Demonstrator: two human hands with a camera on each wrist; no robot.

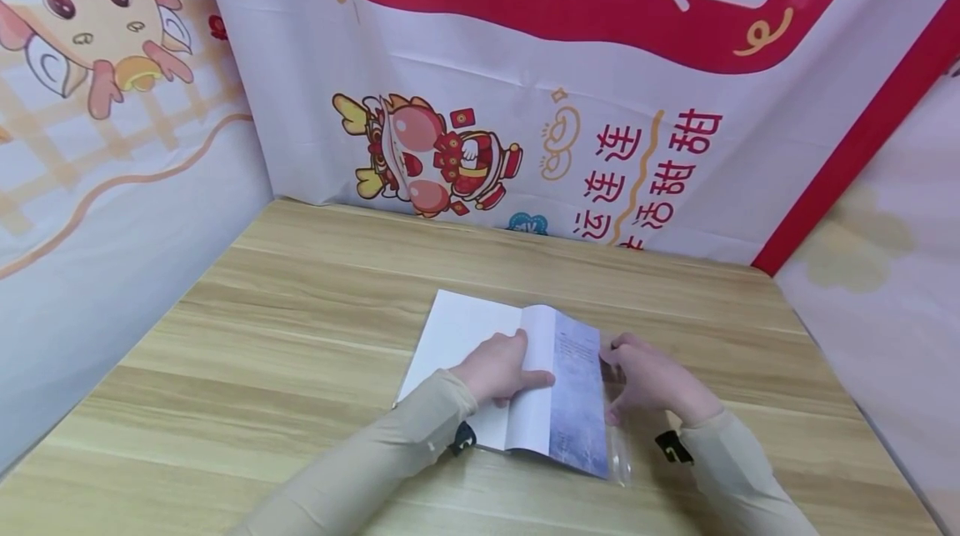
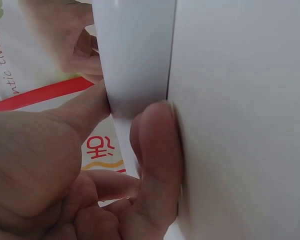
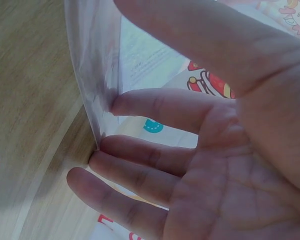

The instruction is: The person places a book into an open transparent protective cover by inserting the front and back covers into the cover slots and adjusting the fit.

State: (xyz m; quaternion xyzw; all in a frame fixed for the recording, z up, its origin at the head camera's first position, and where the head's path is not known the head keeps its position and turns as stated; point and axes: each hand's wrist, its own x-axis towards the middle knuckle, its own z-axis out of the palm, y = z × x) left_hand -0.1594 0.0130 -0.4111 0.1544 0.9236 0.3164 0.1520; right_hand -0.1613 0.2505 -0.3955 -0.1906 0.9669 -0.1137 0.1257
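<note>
A book with a white inner side and a blue, cloudy printed panel lies on the wooden table, a curved white strip between them. Clear plastic film sticks out along its right edge, and shows tall and wrinkled in the right wrist view. My left hand holds the curved strip, thumb across it and a bent finger at its crease. Beside the right edge is my right hand, with fingers spread and fairly straight; fingertips touch the film.
The wooden table extends around the book on all sides. Behind it hangs a white printed cloth with a red panel and cartoon figures. Another printed cloth borders the left side. Each wrist carries a small black strap piece.
</note>
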